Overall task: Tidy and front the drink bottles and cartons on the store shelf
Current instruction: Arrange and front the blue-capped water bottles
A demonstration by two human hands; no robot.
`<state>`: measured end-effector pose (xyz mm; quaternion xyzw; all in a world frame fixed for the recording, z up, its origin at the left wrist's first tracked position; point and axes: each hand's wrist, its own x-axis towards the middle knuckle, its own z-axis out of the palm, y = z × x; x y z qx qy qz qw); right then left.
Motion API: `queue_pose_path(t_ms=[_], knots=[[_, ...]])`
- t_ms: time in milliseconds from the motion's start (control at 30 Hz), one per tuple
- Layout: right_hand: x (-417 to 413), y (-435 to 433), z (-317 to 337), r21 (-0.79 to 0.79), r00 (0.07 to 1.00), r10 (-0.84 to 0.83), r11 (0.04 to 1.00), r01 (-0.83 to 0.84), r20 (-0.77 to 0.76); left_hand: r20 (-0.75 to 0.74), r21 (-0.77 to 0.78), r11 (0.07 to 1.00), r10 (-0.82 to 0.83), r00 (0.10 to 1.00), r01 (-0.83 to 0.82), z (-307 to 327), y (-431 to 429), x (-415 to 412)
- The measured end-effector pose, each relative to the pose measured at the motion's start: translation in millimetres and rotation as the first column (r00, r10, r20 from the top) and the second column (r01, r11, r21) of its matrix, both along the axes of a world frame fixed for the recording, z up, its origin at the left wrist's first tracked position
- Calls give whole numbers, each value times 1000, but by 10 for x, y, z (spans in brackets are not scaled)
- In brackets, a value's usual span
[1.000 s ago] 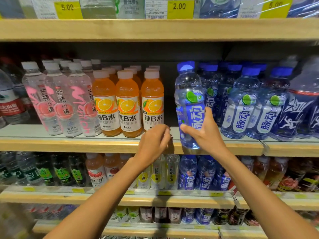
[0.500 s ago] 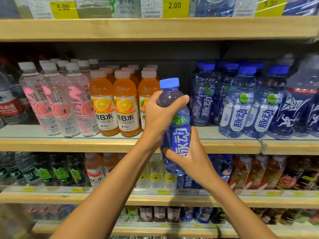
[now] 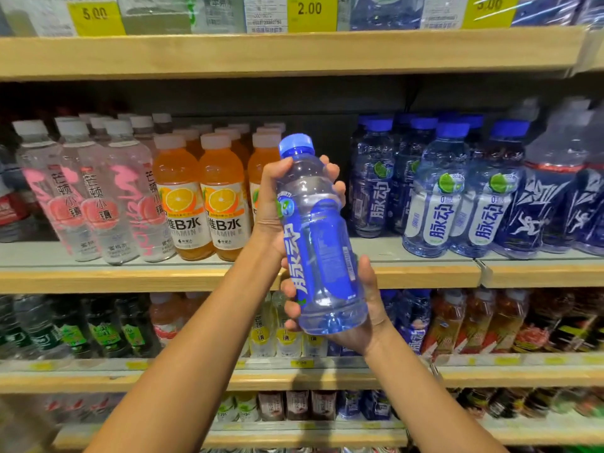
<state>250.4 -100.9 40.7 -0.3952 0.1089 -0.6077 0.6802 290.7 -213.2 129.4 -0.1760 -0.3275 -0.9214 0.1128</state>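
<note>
I have the blue bottle (image 3: 318, 237) in the air in front of the middle shelf (image 3: 130, 276), clear of its board. It is tilted, with the cap up to the left and the base down to the right. Its blue label shows white characters along the left edge and small print facing me.

My left grip (image 3: 268, 207) is clamped round the bottle's shoulder, with fingertips (image 3: 336, 173) showing past its right side. My right grip (image 3: 366, 308) is wrapped round the base from below.

On that shelf, orange vitamin drinks (image 3: 199, 197) stand just left of the bottle and pink-labelled clear bottles (image 3: 98, 191) further left. Matching blue-capped bottles (image 3: 434, 191) stand to the right. Above, a yellow price tag (image 3: 310, 11) reads 2.00.
</note>
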Motion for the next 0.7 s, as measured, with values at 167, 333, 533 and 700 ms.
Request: queue_pose_path(t_ms=[167,333,533,700], knots=[[-33,103,-14,58,977,-188,979,194,-100,85,-44,997,66,994,-63,-148,-63,-106],[-159,292,51,57,664,-612,716,696,-430,229,-471,769,579,782,-431,-172,-67,-70],[-6,379,55,-227,81,-727,315,922,-682,37,-686,354,890,454,-636,-120,229,-6],[241,369,-44,-447,-369,-472,61,892,-801,-11,-652,242,945,328,-718,-143,544,-40]])
